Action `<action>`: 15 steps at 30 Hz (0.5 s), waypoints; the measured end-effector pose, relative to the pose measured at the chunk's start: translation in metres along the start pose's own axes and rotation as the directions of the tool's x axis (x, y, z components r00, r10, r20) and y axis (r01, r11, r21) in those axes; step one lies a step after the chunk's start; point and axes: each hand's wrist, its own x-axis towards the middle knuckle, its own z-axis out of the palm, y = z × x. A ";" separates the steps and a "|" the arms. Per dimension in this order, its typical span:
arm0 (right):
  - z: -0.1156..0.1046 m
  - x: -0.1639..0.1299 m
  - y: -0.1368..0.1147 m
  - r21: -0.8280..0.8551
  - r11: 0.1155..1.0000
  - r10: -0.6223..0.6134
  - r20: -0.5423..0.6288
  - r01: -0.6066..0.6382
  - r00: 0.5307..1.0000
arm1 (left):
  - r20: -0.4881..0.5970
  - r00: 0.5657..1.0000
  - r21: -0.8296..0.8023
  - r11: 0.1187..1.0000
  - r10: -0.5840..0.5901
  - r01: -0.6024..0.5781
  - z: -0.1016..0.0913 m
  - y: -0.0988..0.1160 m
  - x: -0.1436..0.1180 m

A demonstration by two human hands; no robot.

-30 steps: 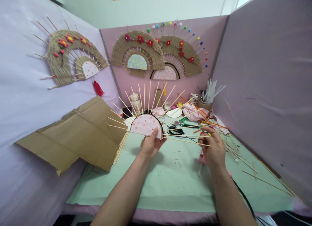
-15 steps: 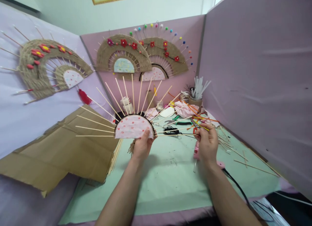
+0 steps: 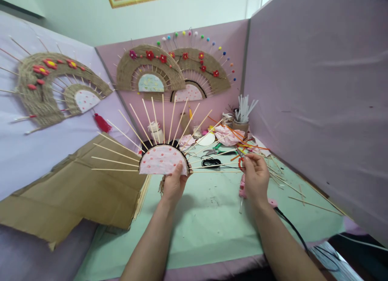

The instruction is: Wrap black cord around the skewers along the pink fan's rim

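I've lifted the half-made fan (image 3: 162, 159) off the green table (image 3: 212, 224) and turned it upright, my left hand (image 3: 173, 184) pinching its lower edge (sticks fanned upward), while my right hand (image 3: 256, 176) pinches 1 thin stick (image 3: 218, 171) beside it

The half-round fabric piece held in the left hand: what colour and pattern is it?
Pale pink fabric piece with darker pink dots, black-edged; head view.

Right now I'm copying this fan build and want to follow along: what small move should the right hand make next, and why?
Probably steady the lowest right skewer flat along the base line. The left hand grips the pink half-disc from below, and the right hand pinches that skewer's outer end; its mirror on the left lies level, and finished fans behind show even spokes.
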 end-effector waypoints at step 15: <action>0.015 -0.035 0.002 -0.326 0.860 0.207 0.926 0.392 0.316 | -0.023 0.998 -0.062 0.996 0.062 -0.063 0.008 -0.005 -0.002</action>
